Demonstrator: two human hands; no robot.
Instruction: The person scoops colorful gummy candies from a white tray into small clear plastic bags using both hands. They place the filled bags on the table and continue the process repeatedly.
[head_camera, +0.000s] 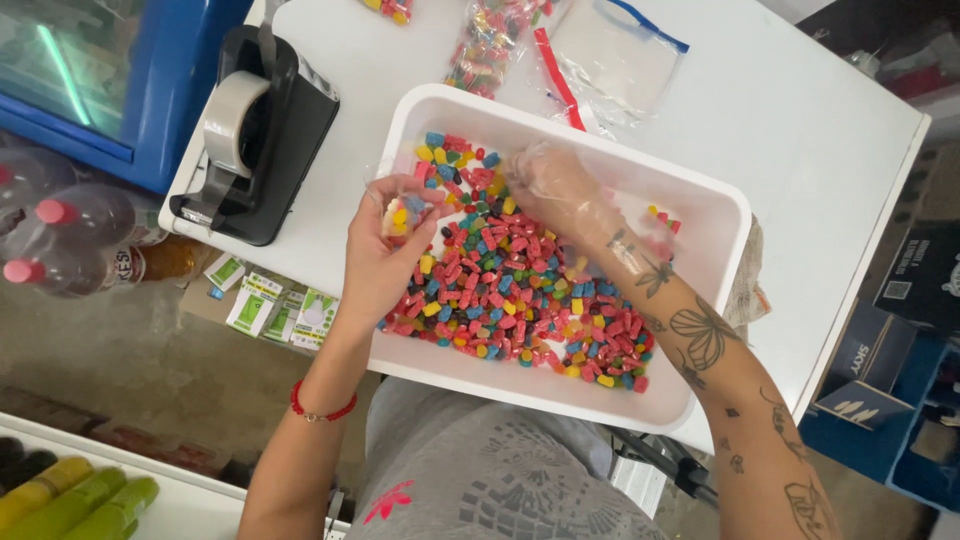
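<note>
Gripping a small clear bag partly filled with coloured candies, the left hand is closing its fingers around the bag's mouth at the near-left edge of a white tray. Beside it, the right hand, wearing a thin clear plastic glove, is reaching down into the heap of gummy candies; its fingers are curled over the pile, though whether its grip is actually pinching any sweets cannot be told. Red, blue, green, yellow and dark pieces are covering most of the tray's floor, thinning toward the far right corner. The tray is sitting on a white tabletop, its near edge overhanging toward the person's lap. Further back, a filled bag of candies is lying next to an empty zip bag. A black tape dispenser is standing well to the left of the tray. Bottles with pink caps are standing on the floor beyond the tabletop's left side.
</note>
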